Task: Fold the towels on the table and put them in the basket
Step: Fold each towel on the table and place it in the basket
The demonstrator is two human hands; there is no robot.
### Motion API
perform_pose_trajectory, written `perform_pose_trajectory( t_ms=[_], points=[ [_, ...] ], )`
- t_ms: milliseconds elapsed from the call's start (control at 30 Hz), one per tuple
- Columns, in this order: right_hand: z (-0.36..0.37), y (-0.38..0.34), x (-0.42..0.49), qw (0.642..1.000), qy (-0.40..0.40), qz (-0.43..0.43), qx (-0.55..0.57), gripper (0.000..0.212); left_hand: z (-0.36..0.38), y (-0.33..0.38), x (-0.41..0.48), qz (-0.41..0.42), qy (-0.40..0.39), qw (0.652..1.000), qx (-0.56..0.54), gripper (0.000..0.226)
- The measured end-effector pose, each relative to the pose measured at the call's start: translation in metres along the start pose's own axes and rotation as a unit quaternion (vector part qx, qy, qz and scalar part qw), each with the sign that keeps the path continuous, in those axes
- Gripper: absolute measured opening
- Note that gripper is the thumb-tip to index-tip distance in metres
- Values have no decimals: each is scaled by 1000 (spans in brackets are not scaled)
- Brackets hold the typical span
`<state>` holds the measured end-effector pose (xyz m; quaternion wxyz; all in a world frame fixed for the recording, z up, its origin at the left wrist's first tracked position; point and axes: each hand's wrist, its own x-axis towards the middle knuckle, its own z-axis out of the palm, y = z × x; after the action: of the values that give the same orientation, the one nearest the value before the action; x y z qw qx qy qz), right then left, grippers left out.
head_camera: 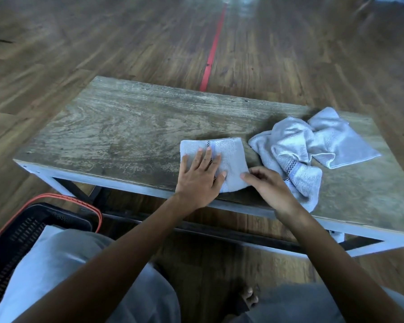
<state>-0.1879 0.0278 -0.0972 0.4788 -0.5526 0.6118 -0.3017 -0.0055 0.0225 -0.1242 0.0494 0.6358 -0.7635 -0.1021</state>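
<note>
Flattening the folded towel [230,157] on the worktop [126,127].
Left hand [200,177] flat on it, right hand [266,185] pinching its corner; I'd square edges first.

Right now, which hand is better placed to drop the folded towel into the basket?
Probably the left hand: it lies flat on the folded towel, and the basket sits low at the person's left. The right hand is at the towel's right edge, farther from the basket.

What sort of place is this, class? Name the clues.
Likely an indoor room, perhaps a staged workspace: wood-plank floor with a red tape line, a low wooden table, a plastic basket.
</note>
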Motion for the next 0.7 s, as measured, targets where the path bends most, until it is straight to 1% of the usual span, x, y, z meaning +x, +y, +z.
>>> perform_pose_trajectory(
  t_ms=[67, 200, 300, 367, 433, 500, 567, 667, 700],
  points=[
    [0, 1, 2, 1000, -9, 5, -29, 16, 0, 0, 0, -3, -2, 1000, 2, 59],
    [0, 2, 4, 995, -18, 19, -92, 32, 2, 1, 2, -14, -3, 1000, 12, 60],
    [2, 3, 7, 995, -2, 27, -100, 29, 2, 2, 3, -15, -2, 1000, 10, 61],
    [3, 6, 9, 991, 3, 24, -129, 27, 1, 1, 4, -14, 0, 1000, 11, 61],
    [3, 6, 8, 989, -2, 21, -143, 29, 2, 1, 2, -11, 2, 1000, 12, 61],
    [2, 6, 7, 991, -8, 17, -130, 32, 2, 0, 2, -7, 5, 1000, 10, 61],
    [0, 7, 7, 990, -21, 6, -141, 38, 1, -2, 3, 3, 5, 1000, 6, 62],
    [-7, 7, 11, 975, -37, 11, -220, 48, 0, -10, 3, 32, 9, 999, 1, 60],
    [-10, 4, 12, 968, -38, 13, -249, 48, -1, -13, 2, 38, 14, 999, 0, 59]
  ],
)
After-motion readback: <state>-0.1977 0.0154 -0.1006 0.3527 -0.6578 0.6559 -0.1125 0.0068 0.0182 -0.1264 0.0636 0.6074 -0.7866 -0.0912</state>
